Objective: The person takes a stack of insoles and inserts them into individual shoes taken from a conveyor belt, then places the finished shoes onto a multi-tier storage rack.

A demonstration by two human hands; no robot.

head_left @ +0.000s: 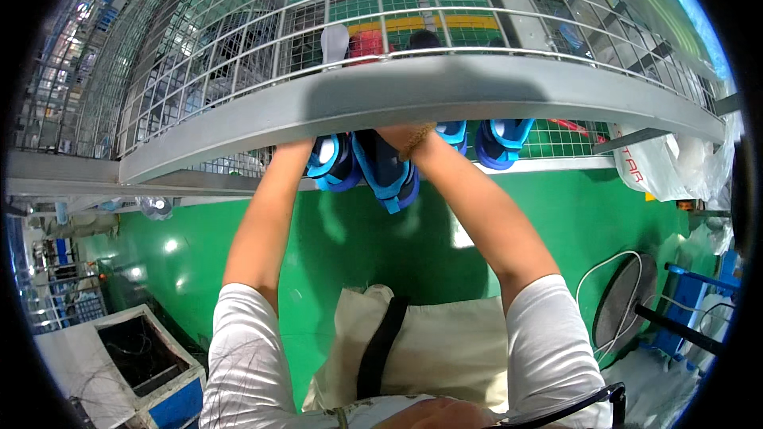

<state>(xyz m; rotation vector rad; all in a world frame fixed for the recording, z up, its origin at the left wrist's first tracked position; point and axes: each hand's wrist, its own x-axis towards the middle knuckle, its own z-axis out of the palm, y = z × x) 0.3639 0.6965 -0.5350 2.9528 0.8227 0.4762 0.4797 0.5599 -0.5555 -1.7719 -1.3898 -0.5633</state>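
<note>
Both my arms reach forward beneath the grey front beam of a wire-mesh rack. Its edge hides my left hand, and only the left wrist shows, next to a blue and black shoe with a white inside. My right hand is partly visible at the beam's lower edge, a beaded bracelet on its wrist. Just below that hand, a black and blue shoe sticks out at a tilt, close against it. The fingers of both hands are hidden. Another blue shoe sits farther right on the lower shelf.
Through the upper mesh show a white rounded object and a red item. A white plastic bag hangs at the right. Below it stands a round dark base with a pole and white cable. A white box-like unit stands lower left.
</note>
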